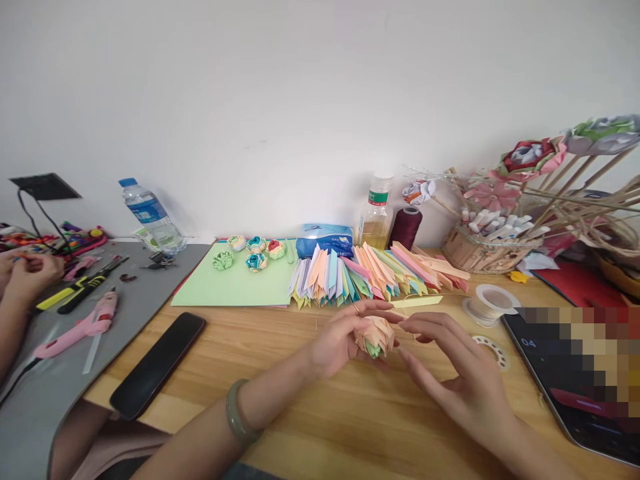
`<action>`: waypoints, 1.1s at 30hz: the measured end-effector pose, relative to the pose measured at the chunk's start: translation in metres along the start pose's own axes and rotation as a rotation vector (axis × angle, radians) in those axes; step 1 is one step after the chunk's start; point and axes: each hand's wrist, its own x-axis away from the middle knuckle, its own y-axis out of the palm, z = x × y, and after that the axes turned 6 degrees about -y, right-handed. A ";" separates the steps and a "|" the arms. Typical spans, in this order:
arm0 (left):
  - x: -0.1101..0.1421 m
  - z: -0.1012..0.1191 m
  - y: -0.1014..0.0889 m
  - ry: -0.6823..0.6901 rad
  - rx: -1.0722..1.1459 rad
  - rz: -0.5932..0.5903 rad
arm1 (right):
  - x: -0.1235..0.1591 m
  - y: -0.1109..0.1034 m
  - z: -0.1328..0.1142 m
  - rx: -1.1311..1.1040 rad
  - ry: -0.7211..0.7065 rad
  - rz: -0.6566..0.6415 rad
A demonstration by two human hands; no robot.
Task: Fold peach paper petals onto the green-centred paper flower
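A folded paper flower [375, 335], peach petals over a pale green base, is held above the wooden table. My left hand [340, 343] grips it from the left, thumb along its near side and fingers behind it. My right hand [457, 373] is at the flower's right side, fingers apart and curved, the fingertips close to the petals; whether they touch is hard to tell. Behind the hands lie many folded paper strips [325, 277] in several colours, with one loose yellow strip [417, 301] nearer me. Several finished paper flowers [257, 261] sit on a green paper sheet [215, 287].
A black phone [159, 363] lies at left, a tablet [550, 380] at right beside a spool [493, 303]. A bottle [376, 217], maroon thread cone [406, 228] and basket [493, 250] stand behind. Far left are a co-worker's hands [30, 273] and a pink glue gun [83, 327].
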 end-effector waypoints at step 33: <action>-0.001 -0.006 0.000 0.162 -0.394 0.159 | -0.005 0.001 0.005 -0.237 0.452 -0.181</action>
